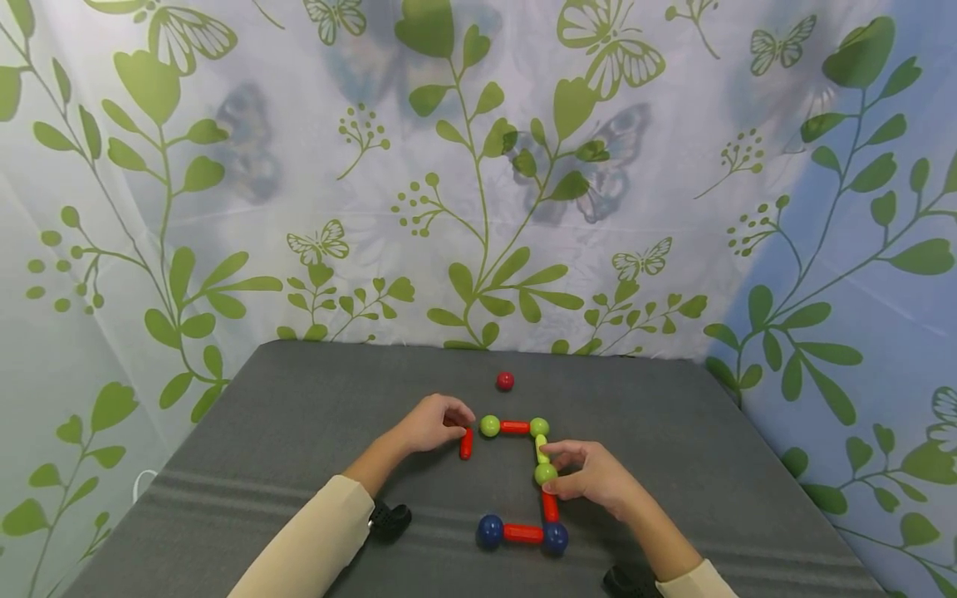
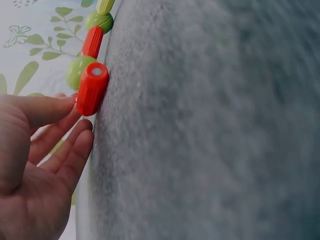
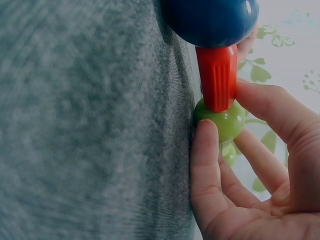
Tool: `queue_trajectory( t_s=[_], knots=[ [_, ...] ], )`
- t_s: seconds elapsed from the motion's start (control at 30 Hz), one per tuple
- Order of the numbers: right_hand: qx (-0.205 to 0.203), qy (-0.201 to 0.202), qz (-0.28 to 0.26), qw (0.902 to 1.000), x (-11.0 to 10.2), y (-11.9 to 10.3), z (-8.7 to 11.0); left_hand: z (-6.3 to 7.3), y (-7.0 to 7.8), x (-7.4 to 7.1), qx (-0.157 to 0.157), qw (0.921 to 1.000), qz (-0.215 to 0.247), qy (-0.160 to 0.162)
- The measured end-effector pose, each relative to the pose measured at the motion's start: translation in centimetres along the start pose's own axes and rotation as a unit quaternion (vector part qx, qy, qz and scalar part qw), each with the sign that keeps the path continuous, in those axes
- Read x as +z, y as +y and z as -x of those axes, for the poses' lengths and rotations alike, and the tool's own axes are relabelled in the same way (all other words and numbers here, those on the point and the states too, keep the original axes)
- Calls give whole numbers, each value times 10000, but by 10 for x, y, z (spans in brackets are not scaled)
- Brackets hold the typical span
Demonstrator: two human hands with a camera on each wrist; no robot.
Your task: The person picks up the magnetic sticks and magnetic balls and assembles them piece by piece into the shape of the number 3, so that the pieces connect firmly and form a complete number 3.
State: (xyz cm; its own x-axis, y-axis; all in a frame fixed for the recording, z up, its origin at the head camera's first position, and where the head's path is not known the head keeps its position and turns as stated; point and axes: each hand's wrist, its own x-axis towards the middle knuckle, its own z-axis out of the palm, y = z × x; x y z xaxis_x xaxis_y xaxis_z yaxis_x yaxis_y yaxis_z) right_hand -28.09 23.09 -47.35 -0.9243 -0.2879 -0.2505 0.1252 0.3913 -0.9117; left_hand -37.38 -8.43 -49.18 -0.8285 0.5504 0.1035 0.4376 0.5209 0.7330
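My left hand (image 1: 434, 423) pinches the end of a loose red magnetic rod (image 1: 467, 444) lying left of a chain of balls and rods. In the left wrist view the rod's grey magnet tip faces the camera, and the fingertips behind it are partly hidden. My right hand (image 1: 591, 477) holds the chain around a green ball (image 1: 546, 474), its thumb by the red rod (image 3: 217, 77) below. Above that ball runs a yellow-green rod (image 1: 542, 447) to a corner green ball (image 1: 539, 427). Another red rod (image 1: 515, 427) leads left to an end green ball (image 1: 489, 426).
At the chain's near end, a blue ball (image 1: 555, 538) joins a red rod (image 1: 522, 533) and a second blue ball (image 1: 489, 531). A lone red ball (image 1: 505, 381) sits farther back. Behind the grey-covered table (image 1: 359, 374) hangs a leaf-patterned curtain (image 1: 336, 166).
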Motion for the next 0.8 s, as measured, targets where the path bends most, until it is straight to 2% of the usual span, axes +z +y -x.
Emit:
queue_trajectory(
  t_s=[0.27, 0.8],
  knots=[
    [-5, 9, 11, 10000, 0, 2, 0, 7, -1, -3, 379, 9983, -6, -453],
    [1, 26, -12, 10000, 0, 3, -1, 13, 7, -8, 545, 9915, -406, -1114]
  ],
)
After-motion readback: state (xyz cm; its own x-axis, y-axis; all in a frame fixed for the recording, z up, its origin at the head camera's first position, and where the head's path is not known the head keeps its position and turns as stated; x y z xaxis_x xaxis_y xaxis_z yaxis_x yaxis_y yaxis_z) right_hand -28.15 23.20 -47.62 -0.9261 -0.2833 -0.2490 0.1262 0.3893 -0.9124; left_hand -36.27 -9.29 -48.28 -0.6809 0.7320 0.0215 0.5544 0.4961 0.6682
